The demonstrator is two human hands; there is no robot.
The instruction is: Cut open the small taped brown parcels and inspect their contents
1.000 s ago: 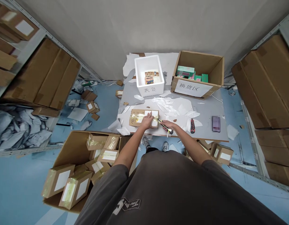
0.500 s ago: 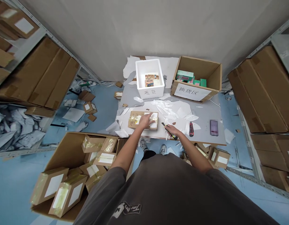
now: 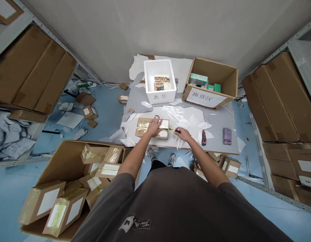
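Observation:
A taped cardboard box (image 3: 140,130) lies flat near the table's front edge. My left hand (image 3: 154,126) rests on its top with the fingers spread. My right hand (image 3: 182,133) is closed around a yellow and black utility knife (image 3: 176,130), whose blade points left at the right end of the box. Whether the tip touches the tape there is too small to tell. Torn white paper (image 3: 174,114) lies behind the box. A red and black tool (image 3: 204,137) is to the right of my right hand.
Behind stand a white foam box (image 3: 160,97) with small packets and an open carton (image 3: 213,101) with green boxes. A purple item (image 3: 227,136) lies at the table's right. A big carton (image 3: 52,158) of parcels stands lower left; shelves flank both sides.
My right hand has turned the knife from slanting to nearly level and brought it to the box's right end. My left hand has spread its fingers on the box. The view has shifted slightly.

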